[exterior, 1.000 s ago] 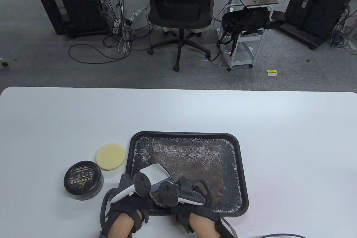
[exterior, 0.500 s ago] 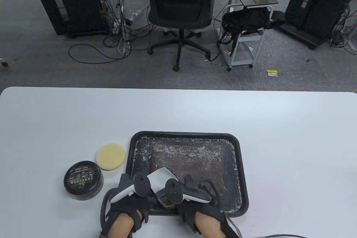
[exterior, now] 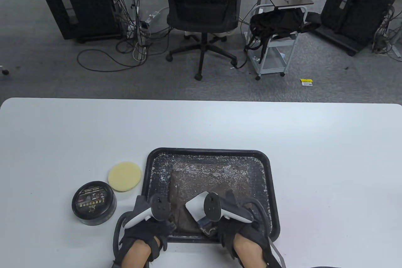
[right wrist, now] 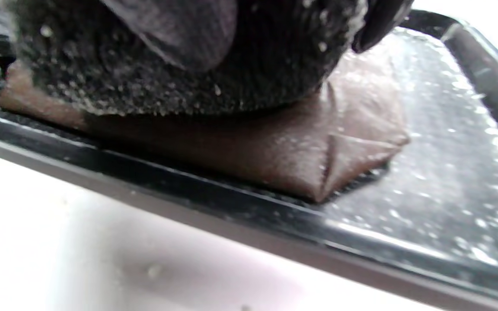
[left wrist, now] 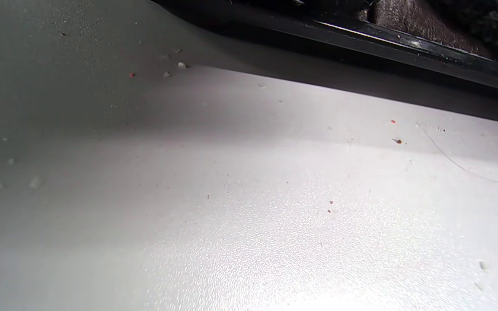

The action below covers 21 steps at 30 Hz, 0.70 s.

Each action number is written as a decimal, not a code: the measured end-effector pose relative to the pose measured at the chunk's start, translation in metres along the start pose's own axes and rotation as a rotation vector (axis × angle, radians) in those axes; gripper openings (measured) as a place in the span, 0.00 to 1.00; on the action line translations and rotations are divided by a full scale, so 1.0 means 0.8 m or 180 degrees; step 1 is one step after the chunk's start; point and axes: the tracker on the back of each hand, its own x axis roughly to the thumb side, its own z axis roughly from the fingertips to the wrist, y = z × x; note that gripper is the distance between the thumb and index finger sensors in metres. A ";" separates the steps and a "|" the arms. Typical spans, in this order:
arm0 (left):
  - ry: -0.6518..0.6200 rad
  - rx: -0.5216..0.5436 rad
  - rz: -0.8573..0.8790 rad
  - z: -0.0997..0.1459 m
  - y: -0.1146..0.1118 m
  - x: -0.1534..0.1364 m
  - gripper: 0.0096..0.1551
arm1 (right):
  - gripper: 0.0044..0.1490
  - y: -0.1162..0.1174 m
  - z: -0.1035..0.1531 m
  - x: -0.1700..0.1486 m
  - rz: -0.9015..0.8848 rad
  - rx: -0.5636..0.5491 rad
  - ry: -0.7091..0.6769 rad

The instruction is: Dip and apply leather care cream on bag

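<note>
my right hand point(right wrist: 175, 56) is hanging in from the top edge, its dark glove speckled with white flecks of cream, and it is pressing down on the brown leather bag point(right wrist: 301, 142). the bag is lying flat in the black tray point(right wrist: 474, 65), with a creased corner pointing toward the near rim. white cream specks are dotting the tray floor to the right of the bag. the tray is sitting on the white table point(right wrist: 59, 242), blurred in the foreground.
</note>
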 end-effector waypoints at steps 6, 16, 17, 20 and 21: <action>0.0000 0.0003 0.0002 0.000 0.000 0.000 0.42 | 0.31 -0.003 0.004 -0.019 -0.0139 0.0043 0.0149; 0.0007 0.0006 -0.0008 0.001 0.000 0.000 0.41 | 0.30 -0.010 0.013 -0.045 -0.0197 -0.0011 0.0367; 0.0007 0.0003 -0.0009 0.001 0.000 0.000 0.41 | 0.30 -0.010 0.014 -0.049 -0.0193 -0.0005 0.0410; 0.0006 0.0003 -0.0008 0.000 0.000 0.000 0.42 | 0.30 -0.010 0.015 -0.055 -0.0262 0.0020 0.0453; 0.0007 0.0002 -0.0009 0.000 0.000 0.000 0.42 | 0.30 -0.010 0.015 -0.057 -0.0291 0.0031 0.0477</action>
